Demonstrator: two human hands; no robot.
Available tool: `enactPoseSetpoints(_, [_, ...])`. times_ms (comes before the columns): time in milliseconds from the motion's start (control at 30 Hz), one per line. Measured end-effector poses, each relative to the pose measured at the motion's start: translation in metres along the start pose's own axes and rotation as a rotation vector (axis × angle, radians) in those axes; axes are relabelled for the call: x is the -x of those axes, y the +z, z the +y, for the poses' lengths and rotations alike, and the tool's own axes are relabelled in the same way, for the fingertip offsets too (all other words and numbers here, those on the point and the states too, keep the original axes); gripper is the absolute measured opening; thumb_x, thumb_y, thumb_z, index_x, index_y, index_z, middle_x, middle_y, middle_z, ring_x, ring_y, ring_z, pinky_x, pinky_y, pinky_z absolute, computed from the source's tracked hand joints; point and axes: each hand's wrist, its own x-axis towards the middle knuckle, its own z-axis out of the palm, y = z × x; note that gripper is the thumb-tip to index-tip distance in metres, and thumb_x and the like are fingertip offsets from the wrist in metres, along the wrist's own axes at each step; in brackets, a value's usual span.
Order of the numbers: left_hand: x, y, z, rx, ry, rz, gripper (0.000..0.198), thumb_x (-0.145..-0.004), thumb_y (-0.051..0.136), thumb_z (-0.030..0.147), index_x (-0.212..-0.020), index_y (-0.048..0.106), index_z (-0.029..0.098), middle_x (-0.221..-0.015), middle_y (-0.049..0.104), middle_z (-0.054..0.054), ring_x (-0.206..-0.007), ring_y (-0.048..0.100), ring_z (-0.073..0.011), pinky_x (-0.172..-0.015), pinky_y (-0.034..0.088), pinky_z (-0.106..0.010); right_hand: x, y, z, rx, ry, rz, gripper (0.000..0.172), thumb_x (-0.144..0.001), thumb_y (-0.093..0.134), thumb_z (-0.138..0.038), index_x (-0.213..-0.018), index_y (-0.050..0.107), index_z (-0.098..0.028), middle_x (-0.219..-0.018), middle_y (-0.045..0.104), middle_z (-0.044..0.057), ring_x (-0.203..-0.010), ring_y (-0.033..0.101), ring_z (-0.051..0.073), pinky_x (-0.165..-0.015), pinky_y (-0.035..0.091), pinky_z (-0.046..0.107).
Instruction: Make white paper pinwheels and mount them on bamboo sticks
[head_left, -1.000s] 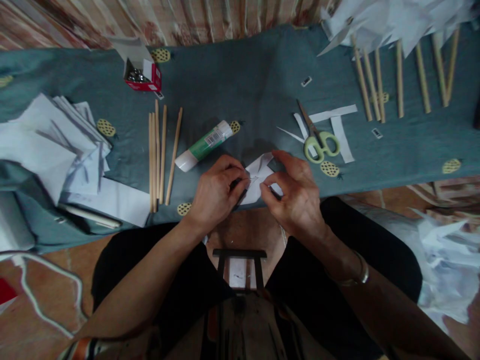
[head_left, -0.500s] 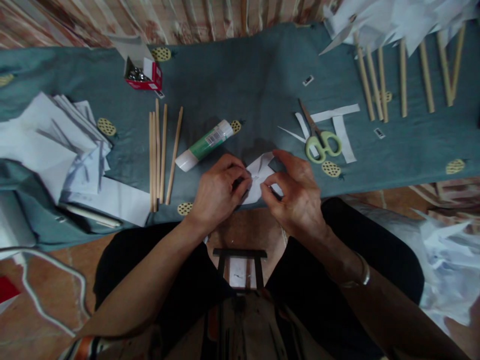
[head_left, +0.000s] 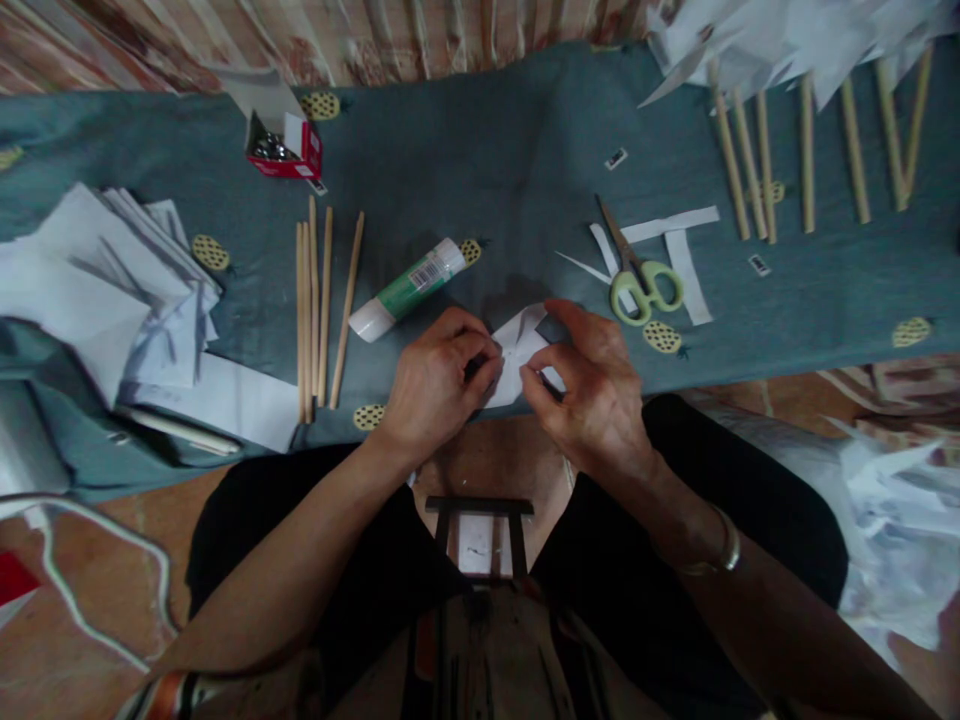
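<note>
The table was covered by a blue-green cloth on which yellow pineapples were printed. Its left part was occupied by an overlapping pile of white sheets. At the far right, a cluster of pointed white paper shapes was seen, and a row of pale sticks was directed from it toward the near edge. At the near edge, a folded white paper was held between the two hands. Its left side was pinched by the thumb and fingers of the left hand. Its right side was grasped by the right hand, one finger being placed at the far corner and the thumb set against the sheet lower down. Between the pile and the left hand, thin wooden rods were laid roughly side by side; just beside them a white tube with a green label was placed at a slant. Green-handled scissors were laid among cut paper strips, near the right hand. Beyond the rods, small shiny metal pieces were contained in an opened red box.
</note>
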Motion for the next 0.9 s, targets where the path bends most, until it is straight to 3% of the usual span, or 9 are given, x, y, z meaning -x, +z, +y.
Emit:
enactPoseSetpoints(500, [-0.0008, -0.0005, 0.0003, -0.029, -0.003, -0.014, 0.005, -0.086, 0.066, 0.016, -0.083, 0.070, 0.019, -0.096, 0.067, -0.002, -0.085, 0.065, -0.0150, -0.078, 0.053, -0.028, 0.0009, 0.0019, 0.0003, -0.021, -0.015, 0.045, 0.010, -0.091, 0.060, -0.021, -0.087, 0.066, -0.028, -0.132, 0.062, 0.006, -0.122, 0.058, 0.029, -0.106, 0.047, 0.050])
enactPoseSetpoints(700, [-0.0002, -0.0001, 0.0005, -0.001, -0.014, -0.016, 0.007, -0.087, 0.064, 0.017, -0.083, 0.070, 0.018, -0.096, 0.066, -0.003, -0.085, 0.065, -0.0152, -0.078, 0.053, -0.029, 0.0014, -0.0026, -0.0034, -0.026, 0.002, -0.043, 0.021, -0.095, 0.053, -0.023, -0.108, 0.068, -0.030, -0.147, 0.051, 0.005, -0.136, 0.047, 0.033, -0.113, 0.040, 0.052])
enactPoseSetpoints(900, [-0.0004, -0.0002, 0.0003, 0.010, -0.014, -0.024, 0.007, -0.087, 0.064, 0.016, -0.084, 0.070, 0.018, -0.096, 0.066, -0.004, -0.085, 0.065, -0.0153, -0.077, 0.052, -0.028, 0.0022, -0.0017, -0.0040, -0.001, -0.025, -0.113, 0.022, -0.095, 0.052, -0.021, -0.105, 0.071, -0.027, -0.152, 0.046, 0.005, -0.137, 0.045, 0.036, -0.114, 0.037, 0.055])
